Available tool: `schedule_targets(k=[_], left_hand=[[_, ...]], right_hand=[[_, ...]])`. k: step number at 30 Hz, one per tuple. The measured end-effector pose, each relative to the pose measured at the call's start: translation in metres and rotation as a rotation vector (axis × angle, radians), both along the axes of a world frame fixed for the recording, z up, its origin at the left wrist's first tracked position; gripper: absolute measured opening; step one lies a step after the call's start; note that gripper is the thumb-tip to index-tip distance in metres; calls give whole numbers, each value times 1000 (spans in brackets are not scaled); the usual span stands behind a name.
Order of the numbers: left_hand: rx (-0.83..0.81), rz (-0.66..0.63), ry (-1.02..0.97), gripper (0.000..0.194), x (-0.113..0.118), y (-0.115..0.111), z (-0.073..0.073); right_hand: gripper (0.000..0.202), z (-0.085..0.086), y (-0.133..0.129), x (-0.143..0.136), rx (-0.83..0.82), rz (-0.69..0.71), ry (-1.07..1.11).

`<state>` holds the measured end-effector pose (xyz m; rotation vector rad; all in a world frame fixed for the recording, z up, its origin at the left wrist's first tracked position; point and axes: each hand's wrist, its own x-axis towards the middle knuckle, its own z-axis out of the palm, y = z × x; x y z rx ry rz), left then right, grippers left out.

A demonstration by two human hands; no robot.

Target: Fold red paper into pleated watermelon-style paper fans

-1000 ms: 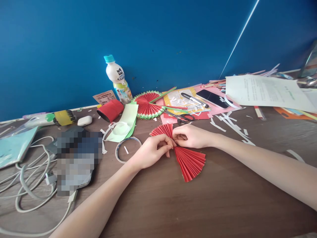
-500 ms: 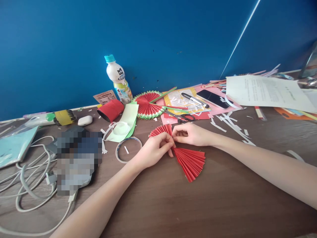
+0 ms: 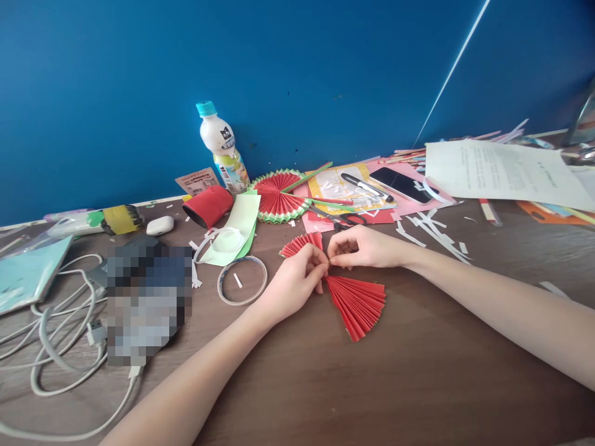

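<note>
A red pleated paper [image 3: 357, 305], pinched at its middle, spreads into two fan shapes like a bow on the table. My left hand [image 3: 300, 275] is closed around its narrow waist, hiding part of the upper fan. From the right, my right hand [image 3: 356, 248] has thumb and forefinger pinched together at the same waist, touching or nearly touching the left fingertips. Whatever lies between those right fingertips is too small to make out. Behind the hands lie black-handled scissors [image 3: 348, 220], partly covered by the right hand.
A round red-and-green pleated rosette [image 3: 274, 195] lies near a bottle [image 3: 220, 139]. Left of my hands are a tape ring [image 3: 220, 291], green paper [image 3: 246, 217], a red tube [image 3: 211, 206] and white cables [image 3: 41, 334]. A phone [image 3: 402, 184], marker [image 3: 365, 186] and paper strips [image 3: 430, 229] lie at right.
My right hand has shifted slightly right and its fingertips have moved down the paper's waist toward the left fingers. More of the upper fan's edge shows. My left hand keeps its hold.
</note>
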<state>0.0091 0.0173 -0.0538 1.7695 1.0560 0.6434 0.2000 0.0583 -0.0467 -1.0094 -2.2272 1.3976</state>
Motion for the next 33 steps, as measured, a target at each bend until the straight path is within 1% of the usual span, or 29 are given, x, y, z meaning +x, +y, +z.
schedule_targets(k=[4, 8, 13, 23, 30, 33], left_hand=[[-15, -1, -83, 10, 0, 1, -4], [-26, -13, -94, 11, -1, 2, -6], [-27, -24, -106, 10, 0, 3, -5], [-42, -21, -109, 10, -1, 3, -7], [-81, -52, -141, 4, -3, 4, -5], [-103, -66, -141, 7, -4, 4, -2]], right_hand=[[15, 4, -2, -1, -46, 3, 7], [16, 3, -4, -2, -55, -9, 13], [15, 2, -5, -3, 3, -37, 11], [9, 6, -14, -9, 130, -69, -10], [8, 5, -12, -8, 105, -54, -10], [7, 3, -9, -6, 94, -60, 7]])
